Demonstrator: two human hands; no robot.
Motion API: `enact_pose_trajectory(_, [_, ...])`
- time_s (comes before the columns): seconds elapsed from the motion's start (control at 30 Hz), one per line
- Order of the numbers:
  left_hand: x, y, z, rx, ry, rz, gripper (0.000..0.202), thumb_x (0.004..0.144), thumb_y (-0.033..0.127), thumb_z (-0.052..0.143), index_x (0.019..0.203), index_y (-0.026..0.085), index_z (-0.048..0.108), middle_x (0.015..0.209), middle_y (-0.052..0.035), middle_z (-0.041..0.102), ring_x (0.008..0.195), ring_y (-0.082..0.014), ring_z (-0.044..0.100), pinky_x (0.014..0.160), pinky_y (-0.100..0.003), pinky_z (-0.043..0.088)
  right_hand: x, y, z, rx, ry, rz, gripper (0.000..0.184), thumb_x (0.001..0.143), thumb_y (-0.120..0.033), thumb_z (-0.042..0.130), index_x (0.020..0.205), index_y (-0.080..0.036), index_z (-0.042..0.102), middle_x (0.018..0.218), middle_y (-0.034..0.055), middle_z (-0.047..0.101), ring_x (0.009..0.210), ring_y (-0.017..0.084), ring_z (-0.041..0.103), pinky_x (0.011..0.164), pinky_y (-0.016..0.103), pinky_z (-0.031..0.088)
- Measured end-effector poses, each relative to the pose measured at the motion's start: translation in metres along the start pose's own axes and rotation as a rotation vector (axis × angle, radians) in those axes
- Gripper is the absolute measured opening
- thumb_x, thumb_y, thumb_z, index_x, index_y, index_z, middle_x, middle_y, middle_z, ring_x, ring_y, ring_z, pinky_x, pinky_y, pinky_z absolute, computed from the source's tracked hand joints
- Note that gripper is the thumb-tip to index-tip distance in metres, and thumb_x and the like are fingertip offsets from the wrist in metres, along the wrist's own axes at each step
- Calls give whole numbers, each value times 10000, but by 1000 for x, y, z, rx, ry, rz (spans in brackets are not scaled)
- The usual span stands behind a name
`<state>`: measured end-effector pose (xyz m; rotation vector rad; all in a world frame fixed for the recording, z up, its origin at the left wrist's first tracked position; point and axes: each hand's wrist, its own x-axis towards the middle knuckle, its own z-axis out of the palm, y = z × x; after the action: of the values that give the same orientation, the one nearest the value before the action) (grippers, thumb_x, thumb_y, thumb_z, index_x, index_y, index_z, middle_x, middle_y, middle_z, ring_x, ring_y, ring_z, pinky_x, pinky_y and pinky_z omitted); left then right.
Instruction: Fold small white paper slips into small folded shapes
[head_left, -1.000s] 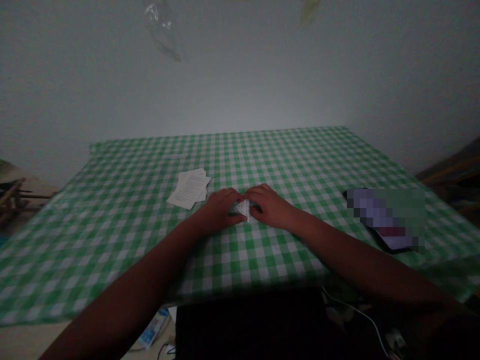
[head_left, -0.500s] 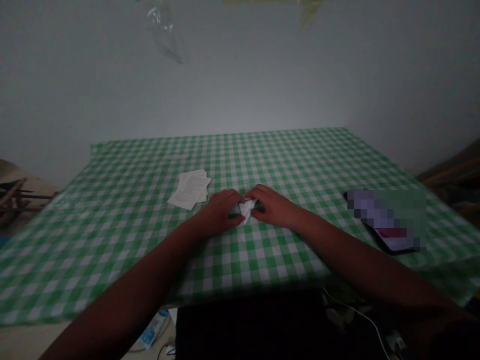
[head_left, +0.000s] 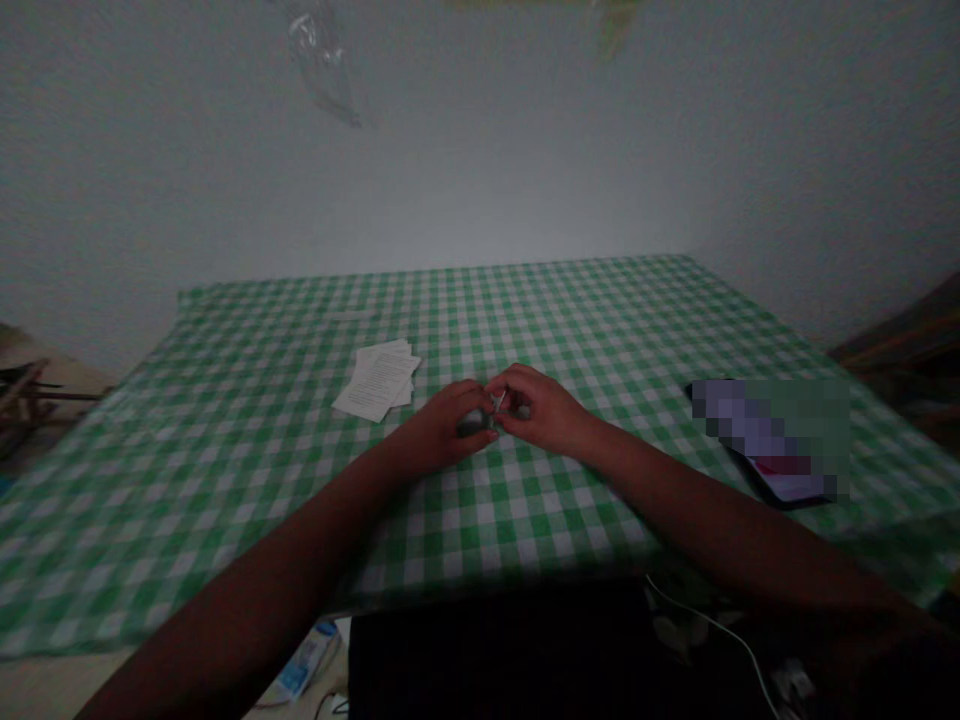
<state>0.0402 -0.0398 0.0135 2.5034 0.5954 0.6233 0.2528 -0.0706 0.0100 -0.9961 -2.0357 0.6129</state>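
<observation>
My left hand [head_left: 442, 428] and my right hand [head_left: 541, 412] meet at the middle of a table covered with a green and white checked cloth [head_left: 225, 470]. Both hands pinch a small folded piece of white paper [head_left: 498, 403] between their fingertips, just above the cloth. Only a sliver of the paper shows between the fingers. A small stack of white printed sheets [head_left: 379, 378] lies on the cloth, just left of and beyond my left hand.
A phone [head_left: 772, 440] lies on the cloth at the right, its screen blurred out. A white cable [head_left: 705, 622] hangs below the table's near edge. A pale wall rises behind the table. Wooden furniture shows at the far left and right edges.
The folded paper lay larger and flatter between my hands before. Now the fingers have closed around it and lifted it slightly, so less of it shows.
</observation>
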Motion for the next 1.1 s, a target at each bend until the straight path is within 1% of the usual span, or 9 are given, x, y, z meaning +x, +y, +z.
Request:
enact_pose_trajectory(0.17, [1,-2,-1,-110,13,-25,156,888,276,640,1027,214,606,1149,-64,621,1102,-207,584,995,-399,464,0,5,3,56,7,-29,278,797,-117,609,1047,-239,605,984,20,625,820,141,601,748,306,501])
enact_pose_trajectory(0.37, [2,-3,-2,-210,-8,-125,83,872,285,644,881,206,621,996,-25,664,954,-181,628,897,-362,494,-1,6,5,276,-22,86,214,813,-119,547,986,-236,598,926,5,661,799,145,631,741,314,515])
enact_pose_trajectory(0.43, [2,-2,-2,-221,11,-165,86,857,279,651,854,201,616,949,-16,665,918,-174,633,875,-353,495,-1,6,6,368,4,123,167,837,-150,533,972,-233,586,907,4,666,813,151,647,754,324,523])
enact_pose_trajectory(0.53, [2,0,-2,-228,38,-201,76,844,266,649,863,204,610,939,-12,672,903,-170,639,871,-350,494,1,4,6,441,116,214,62,872,-224,517,905,-225,570,920,14,664,800,150,661,740,320,528])
enact_pose_trajectory(0.6, [2,2,-2,-220,41,-229,91,835,273,651,876,208,603,955,-14,681,906,-174,642,878,-355,495,2,3,3,372,180,270,70,870,-253,519,829,-218,563,843,5,644,723,139,632,678,295,504])
enact_pose_trajectory(0.67, [2,4,-3,-197,45,-262,120,823,282,657,900,211,598,980,-17,686,919,-180,643,889,-363,494,2,1,1,241,196,276,92,840,-238,534,754,-214,553,727,-18,593,651,128,568,621,274,449])
enact_pose_trajectory(0.87, [3,5,-2,-156,98,-280,210,801,271,675,984,216,586,977,-11,666,926,-176,645,880,-358,505,1,-3,1,25,120,238,152,758,-173,529,626,-210,464,590,-54,471,569,106,441,545,261,317])
enact_pose_trajectory(0.97, [3,4,1,-137,108,-280,257,796,274,683,1020,223,567,996,-15,665,938,-178,645,876,-363,517,0,-4,4,47,69,211,160,767,-161,511,623,-209,460,583,-54,462,574,106,446,554,260,323])
enact_pose_trajectory(1.1, [3,4,3,-113,110,-290,279,793,266,685,1027,219,540,992,-17,666,898,-173,653,838,-354,534,-2,-2,8,146,25,222,54,794,-173,548,760,-211,568,679,-41,581,629,115,537,600,257,403])
